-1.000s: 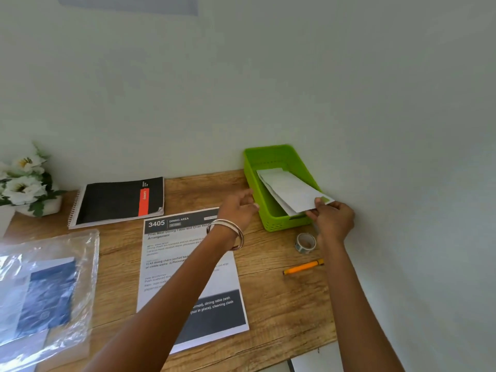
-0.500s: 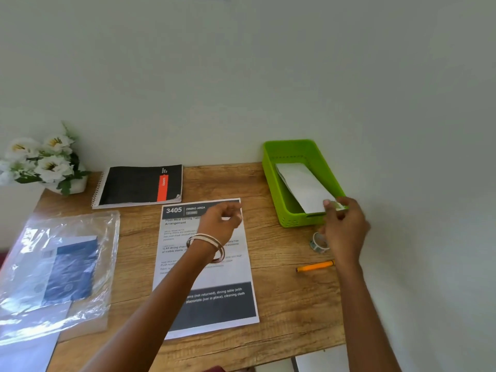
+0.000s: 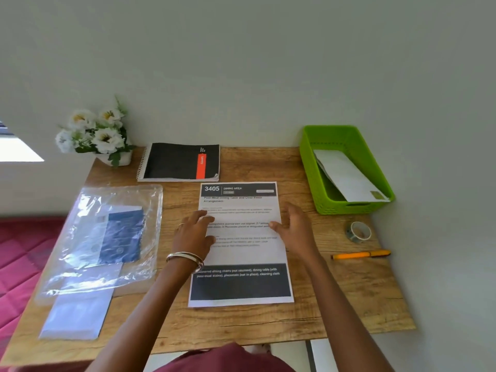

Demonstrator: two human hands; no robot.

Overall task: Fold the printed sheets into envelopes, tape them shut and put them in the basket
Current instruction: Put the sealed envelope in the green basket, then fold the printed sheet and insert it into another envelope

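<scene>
A printed sheet [image 3: 241, 256] headed "3405 DINING AREA" lies flat in the middle of the wooden table [image 3: 349, 299]. My left hand [image 3: 194, 236] sits at its left edge with relaxed fingers on the paper. My right hand [image 3: 294, 228] is at its right edge, fingers spread and holding nothing. A folded white envelope [image 3: 349, 177] with a piece of tape on its near corner leans inside the green basket [image 3: 314, 173] at the back right. A roll of tape [image 3: 358, 232] stands just in front of the basket.
An orange pen [image 3: 361, 255] lies near the right edge. A black spiral notebook [image 3: 179, 162] and a pot of white flowers [image 3: 94, 134] stand at the back. A clear plastic sleeve [image 3: 107, 237] holding papers covers the left side. The wall runs close on the right.
My right hand let go of the envelope, which now rests in the basket, and came back to the sheet. My left hand also moved down onto the sheet. The camera tilted down.
</scene>
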